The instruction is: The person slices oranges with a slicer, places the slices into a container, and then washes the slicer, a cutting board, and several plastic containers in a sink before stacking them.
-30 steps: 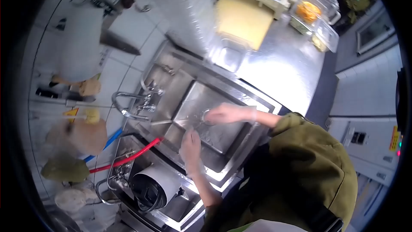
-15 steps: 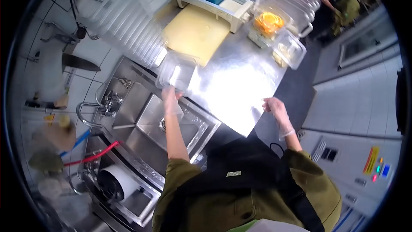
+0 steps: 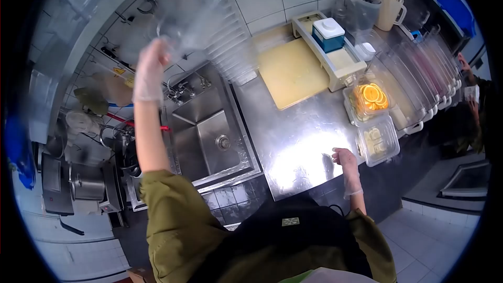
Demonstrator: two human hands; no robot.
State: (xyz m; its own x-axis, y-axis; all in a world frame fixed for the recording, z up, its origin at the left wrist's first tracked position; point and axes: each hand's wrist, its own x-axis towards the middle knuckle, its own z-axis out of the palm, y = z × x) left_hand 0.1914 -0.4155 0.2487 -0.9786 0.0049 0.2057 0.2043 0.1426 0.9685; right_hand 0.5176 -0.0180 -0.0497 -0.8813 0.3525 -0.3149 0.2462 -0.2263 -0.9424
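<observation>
The clear container stack (image 3: 230, 42) leans beside the sink (image 3: 191, 149), its long axis running from upper left down to the counter (image 3: 264, 126) — light, stiffish, probably slippery plastic, best taken by a rim. The left hand (image 3: 150, 71) is raised near its blurred top, grip impossible to tell from here; the right hand (image 3: 349, 169) hangs empty, fingers loosely parted.

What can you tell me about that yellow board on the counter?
The board is pale yellow, four-sided and flat, and looks like plastic, perhaps a cutting board. It lies on the shiny metal counter, its visible top bare. A cream-colored rack runs along one long side; whether they touch is unclear. Clear containers stand stacked near the opposite side. Neither the left hand nor the right hand touches it. Fine marks are too small to make out.
</observation>
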